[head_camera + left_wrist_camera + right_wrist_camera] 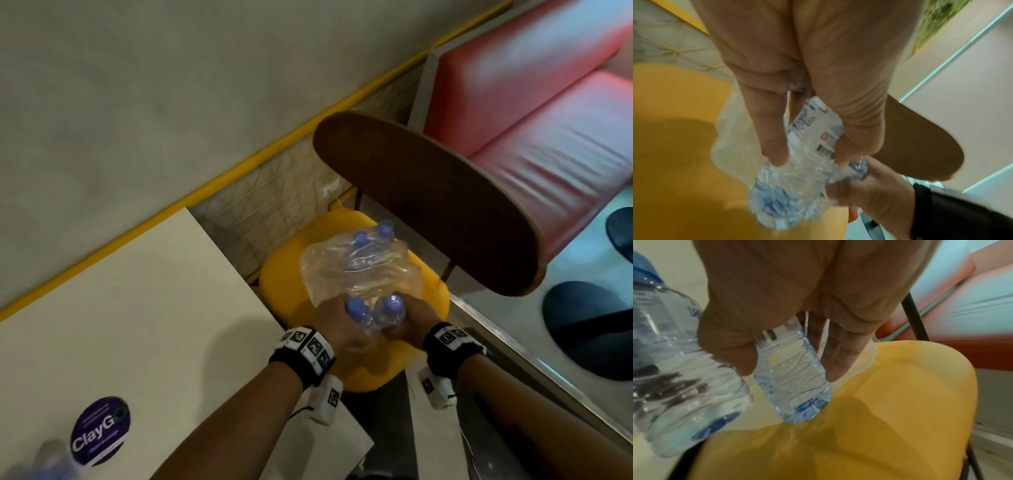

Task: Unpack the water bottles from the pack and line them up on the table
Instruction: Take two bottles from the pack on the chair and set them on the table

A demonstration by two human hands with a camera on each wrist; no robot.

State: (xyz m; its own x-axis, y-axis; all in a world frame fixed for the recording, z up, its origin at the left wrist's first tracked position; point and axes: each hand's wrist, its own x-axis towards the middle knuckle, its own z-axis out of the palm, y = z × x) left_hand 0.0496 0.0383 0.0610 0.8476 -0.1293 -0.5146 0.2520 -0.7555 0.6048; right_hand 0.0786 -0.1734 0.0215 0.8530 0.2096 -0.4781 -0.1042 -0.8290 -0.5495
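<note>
A torn clear plastic pack [356,265] with blue-capped water bottles lies on a yellow chair seat [284,274]. At the pack's near end my left hand [337,317] grips one water bottle [359,311] and my right hand [412,318] grips a second bottle [390,308] beside it. In the left wrist view my left hand [809,155] wraps the labelled bottle [816,128], its base still in loose wrap. In the right wrist view my right hand [791,369] holds its bottle [795,386] just above the seat, with the other bottle [674,369] at the left.
The white table [137,308] stands left of the chair and bears a round purple sticker [101,430]; a blurred bottle [41,462] shows at its near corner. The chair's dark brown backrest [428,205] rises behind the pack. A red bench [531,102] is farther right.
</note>
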